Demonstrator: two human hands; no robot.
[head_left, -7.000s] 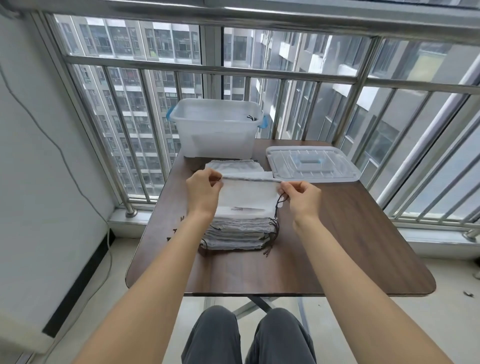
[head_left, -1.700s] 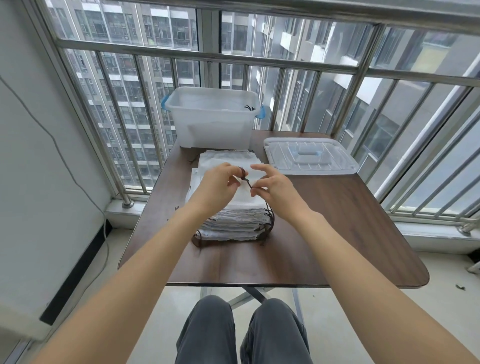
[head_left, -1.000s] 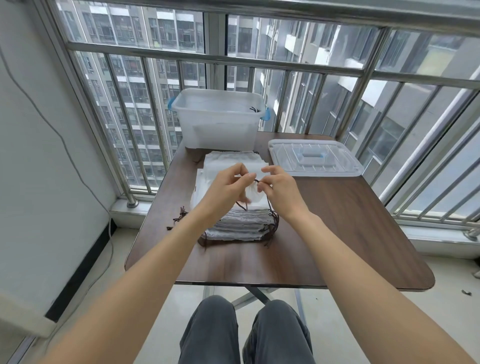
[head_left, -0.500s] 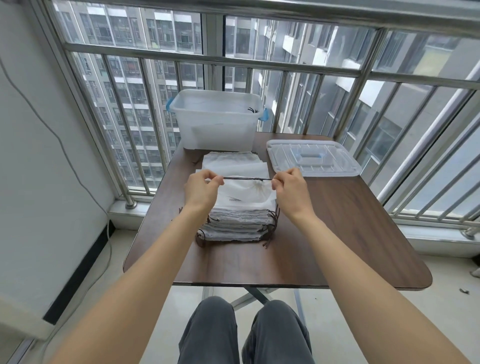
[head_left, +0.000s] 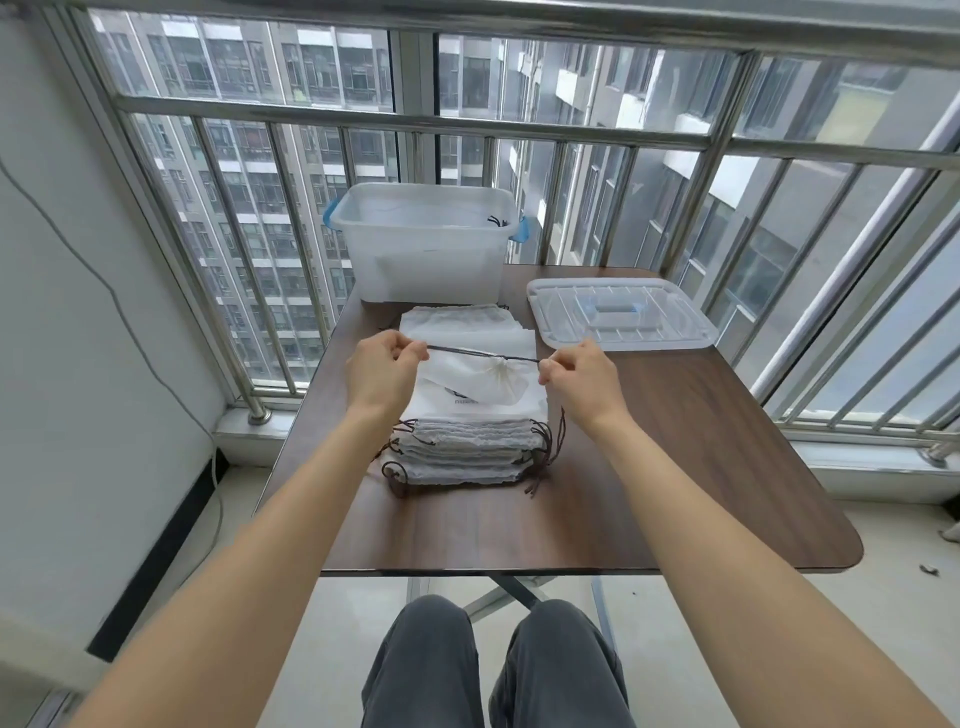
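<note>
A white drawstring bag (head_left: 480, 383) hangs above a stack of similar white bags (head_left: 467, 447) on the brown table (head_left: 649, 467). Its mouth is gathered tight at the dark cord (head_left: 467, 353), which runs taut between my hands. My left hand (head_left: 387, 371) pinches the cord's left end and my right hand (head_left: 579, 374) pinches its right end. A second, lower pile of flat white bags (head_left: 457, 322) lies just beyond the stack.
A clear plastic bin (head_left: 423, 244) with blue handles stands at the table's far edge, a cord end showing at its rim. Its clear lid (head_left: 621, 319) lies flat to the right. Metal window railings (head_left: 519, 124) stand behind, and my knees (head_left: 493, 665) sit below the table's near edge.
My hands went from working close together at the bag's cord to pulling apart sideways. The cord is now stretched taut and the bag's mouth has cinched shut.
</note>
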